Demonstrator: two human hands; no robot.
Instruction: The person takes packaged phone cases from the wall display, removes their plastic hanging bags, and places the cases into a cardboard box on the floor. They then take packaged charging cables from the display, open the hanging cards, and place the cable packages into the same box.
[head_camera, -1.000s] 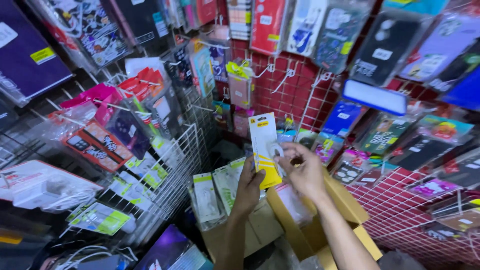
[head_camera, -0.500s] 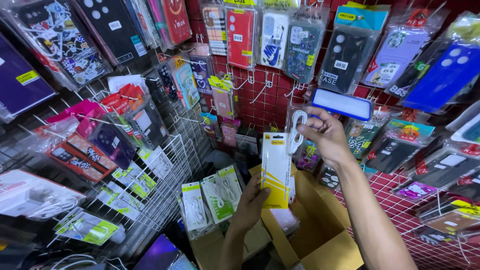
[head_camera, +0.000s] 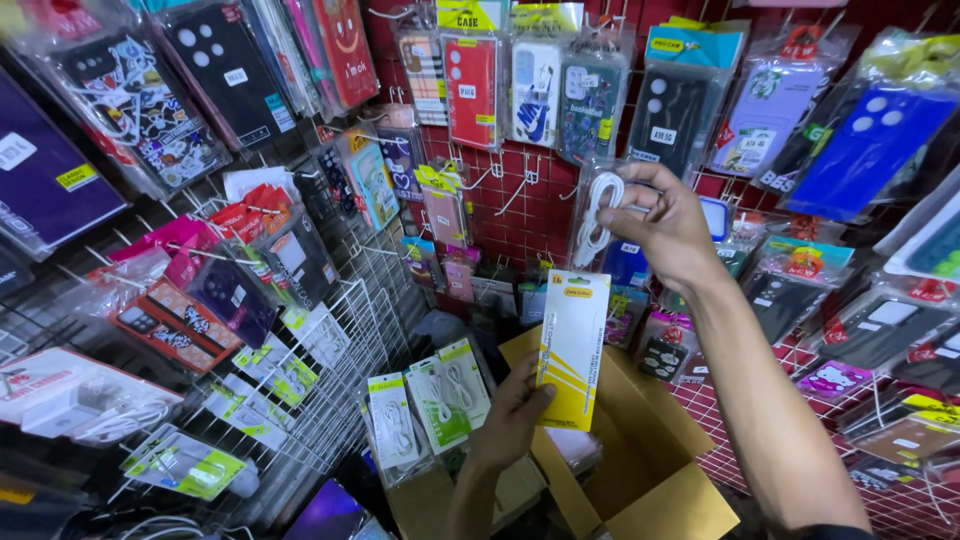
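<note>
**A:** What hangs at the far left of the stall?

**B:** Phone cases in glossy clear sleeves on a white wire rack; lower down, flat packs of coiled white cable with green header cards.

**A:** And the left hand?

**B:** The left hand rises from below, fingers clamped on the bottom end of a slim yellow-and-white card box. The box is a flat rectangle, matte, with diagonal yellow stripes; its long axis stands near upright, top end tipped slightly right, printed face toward the camera. It sits just above an open brown cardboard carton.

**A:** The right hand?

**B:** The right hand, held higher, has its fingers closed on a coiled white cable in a crinkled clear plastic bag. The coil is a long loop, hanging roughly vertical, in front of the red wire grid.

**A:** Further right?

**B:** More sleeved cases, among them a blue one, pegged to the same grid.
</note>
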